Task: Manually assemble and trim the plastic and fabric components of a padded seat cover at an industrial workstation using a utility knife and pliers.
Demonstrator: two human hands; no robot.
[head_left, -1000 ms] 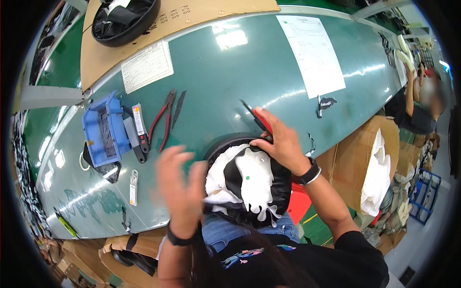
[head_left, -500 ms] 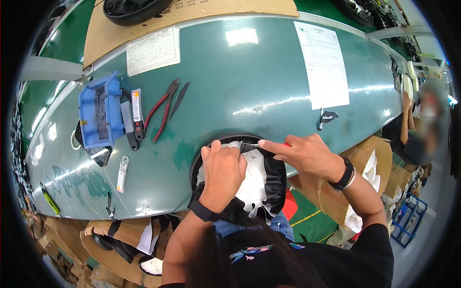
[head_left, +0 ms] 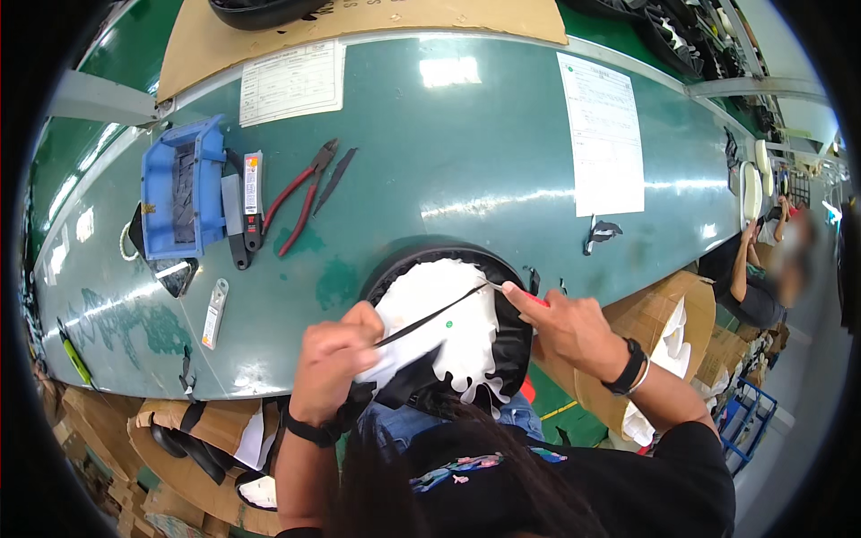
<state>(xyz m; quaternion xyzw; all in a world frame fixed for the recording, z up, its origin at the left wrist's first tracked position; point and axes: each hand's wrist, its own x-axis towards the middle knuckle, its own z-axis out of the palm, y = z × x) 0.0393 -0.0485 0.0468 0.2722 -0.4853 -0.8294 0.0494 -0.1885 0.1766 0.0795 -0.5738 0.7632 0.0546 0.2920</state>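
Green and glossy, the long counter [head_left: 502, 161] curves away from the person, and at its near edge sits a round black shell with a white foam lining [head_left: 457, 327], held between counter and lap. Half a second ago the left hand lay flat on the lining with the right hand resting beside it; now the two have drawn apart and a narrow black strap [head_left: 430, 318] runs taut across the white foam between them. The left hand [head_left: 336, 359] is closed, pinching the near end of that strap together with a fold of white lining against the shell's lower left rim. The right hand [head_left: 565, 327] is closed too, gripping a slim red-handled tool [head_left: 529, 298] whose thin tip meets the far end of the strap at the upper right rim. By my reading the pressing-down is over and the strap is now being tensioned or worked at its end. Farther out on the left lie a white utility knife [head_left: 213, 312], a blue plastic parts bin [head_left: 184, 186], a black and white cutter [head_left: 244, 206] just beside it, and red-handled pliers [head_left: 300, 193] with a dark blade beside them. Beyond these, two white printed sheets [head_left: 605, 130] lie flat on the counter, a sheet of brown cardboard [head_left: 359, 18] borders its far edge, and another person [head_left: 762, 269] works at the far right end.
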